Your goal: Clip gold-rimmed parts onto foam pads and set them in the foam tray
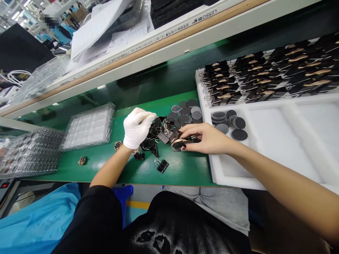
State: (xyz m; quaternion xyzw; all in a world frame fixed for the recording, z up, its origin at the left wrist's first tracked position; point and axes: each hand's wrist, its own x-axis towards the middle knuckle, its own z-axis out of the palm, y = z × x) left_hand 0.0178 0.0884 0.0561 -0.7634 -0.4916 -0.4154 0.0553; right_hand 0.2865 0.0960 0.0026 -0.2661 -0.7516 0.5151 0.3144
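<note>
Right fingers [189,129] clamp a dark round piece [177,144] at their tips; left fingers [145,115] pinch together.

This looks like a factory assembly workshop: the green bench [188,171] carries like parts in batches, with clear trays [30,151] stacked at its left end, loose binder clips [162,166] toward its front edge and a white tray [280,130] of clipped pieces [255,72] at its right. Above the back edge runs a shelf [169,40] holding papers [97,30]; beyond, blurred, lie strip lights [16,15] and a person in blue [63,34].
</note>
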